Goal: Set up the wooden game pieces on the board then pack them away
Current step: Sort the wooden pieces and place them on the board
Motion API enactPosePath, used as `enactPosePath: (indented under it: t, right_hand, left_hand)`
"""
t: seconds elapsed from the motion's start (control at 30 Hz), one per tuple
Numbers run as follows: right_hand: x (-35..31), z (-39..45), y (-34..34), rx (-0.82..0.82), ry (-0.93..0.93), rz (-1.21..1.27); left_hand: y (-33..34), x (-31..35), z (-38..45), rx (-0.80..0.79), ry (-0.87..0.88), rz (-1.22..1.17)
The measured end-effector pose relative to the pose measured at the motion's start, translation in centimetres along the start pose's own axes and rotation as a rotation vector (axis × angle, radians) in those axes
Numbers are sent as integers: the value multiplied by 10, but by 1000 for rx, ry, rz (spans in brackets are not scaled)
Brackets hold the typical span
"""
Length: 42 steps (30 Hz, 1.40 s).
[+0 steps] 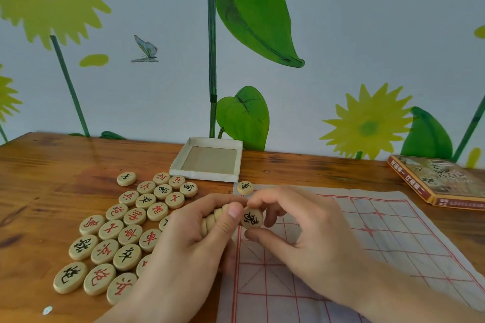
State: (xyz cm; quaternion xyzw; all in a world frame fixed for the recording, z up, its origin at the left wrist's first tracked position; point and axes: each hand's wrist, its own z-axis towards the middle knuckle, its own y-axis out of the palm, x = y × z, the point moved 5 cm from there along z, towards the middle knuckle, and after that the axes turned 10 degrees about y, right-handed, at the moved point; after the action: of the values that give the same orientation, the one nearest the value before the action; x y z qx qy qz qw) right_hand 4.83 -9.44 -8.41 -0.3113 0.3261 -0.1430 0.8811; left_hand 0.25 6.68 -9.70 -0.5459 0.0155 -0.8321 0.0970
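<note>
Both hands meet over the board (393, 231): left hand (194, 238) grips stacked pieces (210, 220), right hand (296, 228) pinches one light, rigid disc (251, 217) by its rim.

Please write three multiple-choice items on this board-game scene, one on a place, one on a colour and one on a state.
1. Where does the lone piece on the board lie?
A. far left corner
B. centre
C. near right corner

2. What colour are the lines of the board?
A. black
B. red
C. green

3. What is in the open tray by the wall?
A. pieces
B. a lid
C. nothing

Answers: 1 A, it sits at the cloth's far left corner. 2 B, the grid is red. 3 C, its bare bottom shows, while the left hand holds a stack and the right hand pinches one piece.
</note>
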Motion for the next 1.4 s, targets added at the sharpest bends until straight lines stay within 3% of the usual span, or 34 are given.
enactPosePath:
  t: [0.2, 0.67, 1.0, 1.2, 1.4]
  right_hand:
    - [6, -1, 1, -3, 14, -24]
    - [6, 0, -6, 127, 79, -80]
    - [6, 0, -5, 114, 126, -85]
    - [7, 1, -1, 12, 143, -124]
    - [11, 1, 11, -214, 180, -221]
  left_hand:
    - [4, -9, 2, -4, -71, -176]
    - [-4, -15, 2, 180, -40, -249]
    - [-4, -13, 2, 191, -74, -312]
    - [-4, -11, 1, 179, -77, -299]
    - [-3, -6, 2, 144, -19, -282]
